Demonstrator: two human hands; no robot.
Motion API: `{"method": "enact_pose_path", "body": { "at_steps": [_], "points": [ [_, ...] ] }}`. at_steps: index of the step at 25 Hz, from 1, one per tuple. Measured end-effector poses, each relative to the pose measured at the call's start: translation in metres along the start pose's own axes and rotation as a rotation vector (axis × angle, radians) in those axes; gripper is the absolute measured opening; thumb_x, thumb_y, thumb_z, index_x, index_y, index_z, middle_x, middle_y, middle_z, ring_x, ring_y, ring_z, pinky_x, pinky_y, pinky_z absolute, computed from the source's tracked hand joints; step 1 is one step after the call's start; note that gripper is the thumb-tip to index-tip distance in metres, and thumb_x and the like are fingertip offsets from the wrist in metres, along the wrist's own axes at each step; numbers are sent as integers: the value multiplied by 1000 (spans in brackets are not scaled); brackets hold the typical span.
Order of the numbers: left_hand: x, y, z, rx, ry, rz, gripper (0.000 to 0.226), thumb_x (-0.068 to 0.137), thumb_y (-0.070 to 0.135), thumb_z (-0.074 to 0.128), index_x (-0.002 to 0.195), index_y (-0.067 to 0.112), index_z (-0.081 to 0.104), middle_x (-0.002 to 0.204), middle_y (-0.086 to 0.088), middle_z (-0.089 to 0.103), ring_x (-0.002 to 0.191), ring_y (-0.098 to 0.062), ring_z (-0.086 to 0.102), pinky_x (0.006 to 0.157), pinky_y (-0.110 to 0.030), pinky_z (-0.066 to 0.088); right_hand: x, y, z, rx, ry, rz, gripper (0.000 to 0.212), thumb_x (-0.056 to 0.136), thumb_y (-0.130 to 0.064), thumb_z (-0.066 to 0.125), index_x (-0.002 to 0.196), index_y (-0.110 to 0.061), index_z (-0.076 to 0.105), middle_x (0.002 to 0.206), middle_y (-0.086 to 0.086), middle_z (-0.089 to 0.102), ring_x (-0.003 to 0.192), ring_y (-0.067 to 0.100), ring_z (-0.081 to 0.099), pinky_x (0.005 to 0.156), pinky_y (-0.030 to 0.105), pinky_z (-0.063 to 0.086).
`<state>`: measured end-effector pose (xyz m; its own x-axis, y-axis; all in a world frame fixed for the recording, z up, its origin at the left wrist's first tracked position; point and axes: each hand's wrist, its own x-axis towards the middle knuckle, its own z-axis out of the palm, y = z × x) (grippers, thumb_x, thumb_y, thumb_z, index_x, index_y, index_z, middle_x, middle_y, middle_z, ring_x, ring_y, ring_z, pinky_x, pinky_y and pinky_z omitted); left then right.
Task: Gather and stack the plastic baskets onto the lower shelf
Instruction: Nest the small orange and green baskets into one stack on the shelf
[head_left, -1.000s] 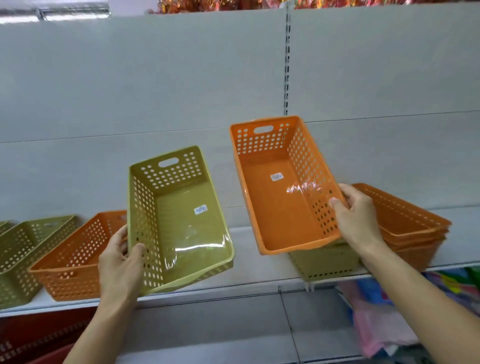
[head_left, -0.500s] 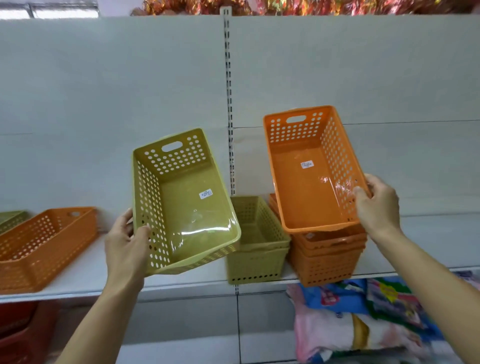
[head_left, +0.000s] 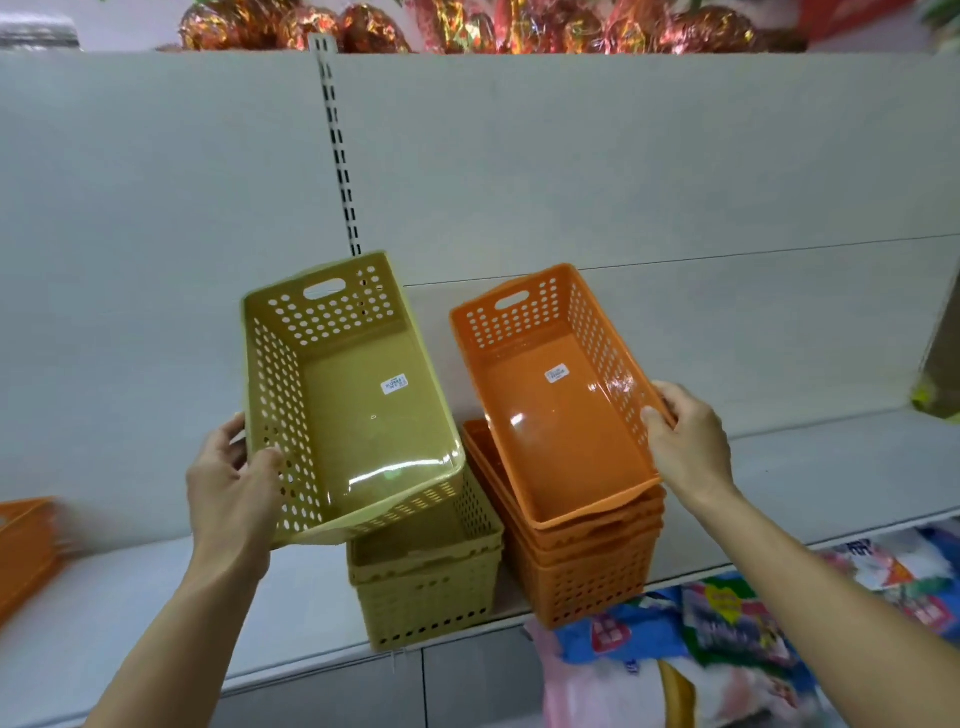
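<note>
The left hand grips one perforated green basket above two stacked green ones on the shelf — the right hand pinches one orange basket tilted onto the orange stack, count unclear.

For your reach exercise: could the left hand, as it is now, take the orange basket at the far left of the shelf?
Probably not: the left hand already grips the green basket, and the blurred orange basket sits well off to its left.

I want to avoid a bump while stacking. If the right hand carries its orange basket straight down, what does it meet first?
Most likely the orange stack directly beneath the held orange basket gripped by the right hand; its near end looks almost seated already, though depth is unclear.
</note>
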<state>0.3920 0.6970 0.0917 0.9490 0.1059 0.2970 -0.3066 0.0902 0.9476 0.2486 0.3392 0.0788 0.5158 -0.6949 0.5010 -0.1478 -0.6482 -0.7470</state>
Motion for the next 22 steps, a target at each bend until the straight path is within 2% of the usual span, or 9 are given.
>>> {"method": "enact_pose_path", "body": {
  "at_steps": [3,7,9,11,13,15,18,20,22],
  "points": [
    [-8,-1,16,19,19,-25,44,93,-3,49,134,12,52,111,-11,67,88,-22,67,67,-35,54,7,0,7,8,-93,15,28,93,-21,48,116,-28,63,99,-4,70,86,22,67,75,44,58],
    [-20,-1,30,60,59,-21,41,90,-4,48,122,20,58,111,-13,70,92,-25,70,75,-41,59,27,24,18,-83,-222,137,32,74,-30,49,100,-23,67,86,8,73,83,36,68,76,47,56],
    [-25,-1,34,77,71,-26,42,89,-3,49,121,22,58,110,-12,71,93,-27,71,79,-47,60,29,31,23,-134,-302,143,32,81,-21,52,107,-18,70,98,14,73,96,37,66,84,47,53],
    [-27,-4,38,93,74,-40,42,90,-2,49,126,19,58,111,-9,70,94,-25,71,79,-48,60,31,34,28,-221,-395,105,39,90,-15,52,128,-12,60,124,17,66,120,37,57,98,47,47],
    [-28,-6,42,132,64,-40,42,91,-2,49,128,17,57,112,-7,70,95,-23,71,80,-47,60,22,20,27,-284,-374,-24,45,94,-19,53,138,-9,51,139,16,56,132,37,43,107,46,39],
    [-24,-11,45,172,52,-38,44,90,-2,48,128,19,57,111,-4,70,95,-22,71,82,-47,60,-2,-11,26,-141,-314,-262,46,96,-28,53,139,-14,51,146,7,49,137,28,36,112,38,29],
    [-18,-19,50,251,1,-65,44,89,0,46,125,21,57,110,-1,70,94,-17,69,87,-46,57,-54,-65,37,-105,-587,-744,57,91,-52,49,144,-34,41,149,-19,36,143,3,24,117,30,15],
    [-16,-26,51,309,-27,-88,41,90,1,46,125,21,56,110,1,69,95,-13,67,90,-45,56,-75,-66,62,-204,-646,-944,43,90,-43,54,132,-36,55,134,-15,59,127,6,51,115,41,30],
    [-13,-32,50,345,-84,-135,39,94,4,45,126,25,55,108,3,67,100,-19,65,93,-46,54,-76,-59,76,-190,-645,-900,29,88,-17,61,113,-30,69,102,-11,75,95,13,69,96,46,52]
  ]
}}
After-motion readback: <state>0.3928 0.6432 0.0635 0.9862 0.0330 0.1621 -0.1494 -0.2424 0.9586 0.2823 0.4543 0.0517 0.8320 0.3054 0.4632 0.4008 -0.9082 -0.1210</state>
